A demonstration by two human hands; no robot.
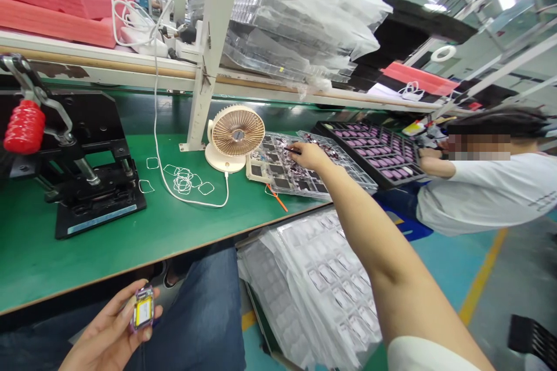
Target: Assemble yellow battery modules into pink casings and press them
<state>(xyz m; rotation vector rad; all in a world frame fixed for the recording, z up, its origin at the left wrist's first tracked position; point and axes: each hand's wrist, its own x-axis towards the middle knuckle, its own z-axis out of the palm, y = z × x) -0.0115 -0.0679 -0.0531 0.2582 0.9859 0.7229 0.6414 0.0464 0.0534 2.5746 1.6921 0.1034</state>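
Low at the left, over my lap, my left hand [111, 324] grips a small purple-framed electronic device [143, 311] between thumb and fingers. Its inside faces up, showing a yellow-edged white block. My right hand [311, 156] reaches far over the bench to a clear plastic tray [348, 177]. Small dark, shiny parts [298, 171] lie heaped in that tray. The right fingertips are pinched together above the heap, near a dark piece; what they hold is too small to make out.
A beige fan [237, 133] stands left of the tray. White ring gaskets [183, 181] and an orange stick [277, 198] lie on the green bench [174, 232]. A red-handled press [87, 174] is at left. Wrapped trays [313, 284] are stacked below. A co-worker [491, 185] sits right, by a black tray [374, 148].
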